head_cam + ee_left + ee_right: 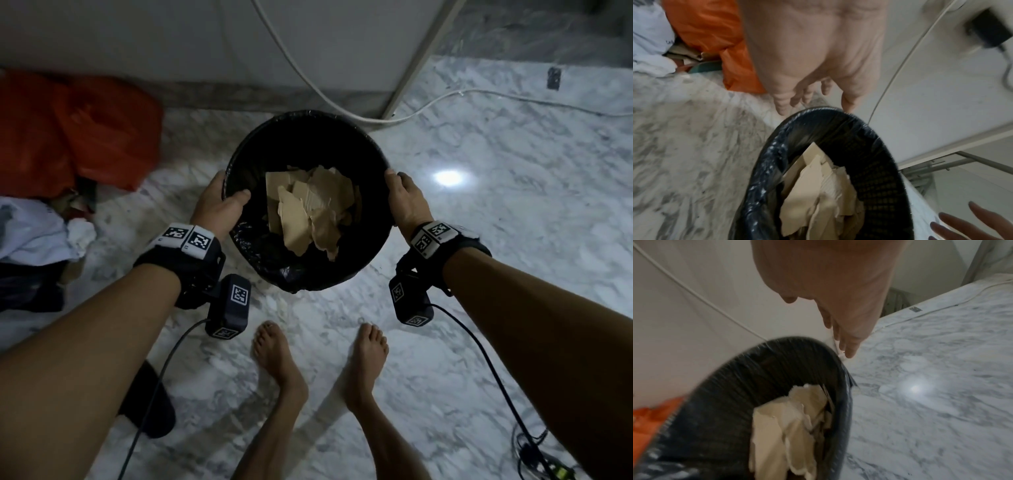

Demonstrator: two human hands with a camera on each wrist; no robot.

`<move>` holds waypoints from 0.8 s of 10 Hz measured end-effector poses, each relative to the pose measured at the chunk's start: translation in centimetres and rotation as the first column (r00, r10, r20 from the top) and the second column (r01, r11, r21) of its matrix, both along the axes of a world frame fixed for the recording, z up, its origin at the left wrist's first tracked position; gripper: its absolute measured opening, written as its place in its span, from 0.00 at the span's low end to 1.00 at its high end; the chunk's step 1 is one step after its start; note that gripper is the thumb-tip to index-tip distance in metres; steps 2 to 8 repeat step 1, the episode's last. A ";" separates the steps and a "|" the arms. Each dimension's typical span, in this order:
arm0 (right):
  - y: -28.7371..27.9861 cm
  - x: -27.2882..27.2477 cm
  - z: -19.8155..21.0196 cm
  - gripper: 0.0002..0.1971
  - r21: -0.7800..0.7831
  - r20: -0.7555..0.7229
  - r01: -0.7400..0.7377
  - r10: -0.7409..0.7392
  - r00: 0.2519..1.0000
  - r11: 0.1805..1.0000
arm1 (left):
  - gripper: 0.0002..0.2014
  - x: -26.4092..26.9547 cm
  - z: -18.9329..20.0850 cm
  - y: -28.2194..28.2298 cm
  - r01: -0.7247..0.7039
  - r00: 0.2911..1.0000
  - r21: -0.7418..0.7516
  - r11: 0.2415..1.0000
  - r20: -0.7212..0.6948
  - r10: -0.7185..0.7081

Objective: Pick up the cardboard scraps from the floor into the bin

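**Both hands at the bin rim, scraps inside**

The left fingers hang loose and nearly straight outside the rim, with the thumb over its inner side. They straddle the edge and do not clamp it. The right fingers point straight down just beside the far rim, flat and relaxed, gripping nothing. So the left hand and the right hand bracket the bin from opposite sides. The scraps lie piled in its liner. The bin stands on the marble floor, near the wall.

The step looks like steadying or shifting the bin. To do it well, take the rim evenly on both sides and keep the bin upright, since the top scraps sit loose and high. Avoid pinching only the thin liner, which could slip.

The head view alone shows both hands at once, plus an orange bag and a heap of cloth to the left. Brownish bits there may be cardboard; I cannot tell. The wrist views show the slack fingers and the mesh wall. Both are motion-blurred.
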State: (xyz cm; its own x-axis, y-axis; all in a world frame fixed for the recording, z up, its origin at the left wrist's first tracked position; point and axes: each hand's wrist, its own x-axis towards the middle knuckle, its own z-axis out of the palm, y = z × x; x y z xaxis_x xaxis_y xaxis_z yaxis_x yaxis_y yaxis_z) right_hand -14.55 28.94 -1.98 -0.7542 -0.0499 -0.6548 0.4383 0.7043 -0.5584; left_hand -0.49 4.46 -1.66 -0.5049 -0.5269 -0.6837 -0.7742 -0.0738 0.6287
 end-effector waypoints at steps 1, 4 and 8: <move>0.2 -0.8 5.9 0.30 -0.064 -0.058 0.029 -0.032 0.998 0.998 | 0.32 -0.5 5.7 0.5 -0.031 0.999 -0.066 0.997 -0.016 0.030; 0.2 -0.8 5.9 0.30 -0.064 -0.058 0.029 -0.032 0.998 0.998 | 0.32 -0.5 5.7 0.5 -0.031 0.999 -0.066 0.997 -0.016 0.030; 0.2 -0.8 5.9 0.30 -0.064 -0.058 0.029 -0.032 0.998 0.998 | 0.32 -0.5 5.7 0.5 -0.031 0.999 -0.066 0.997 -0.016 0.030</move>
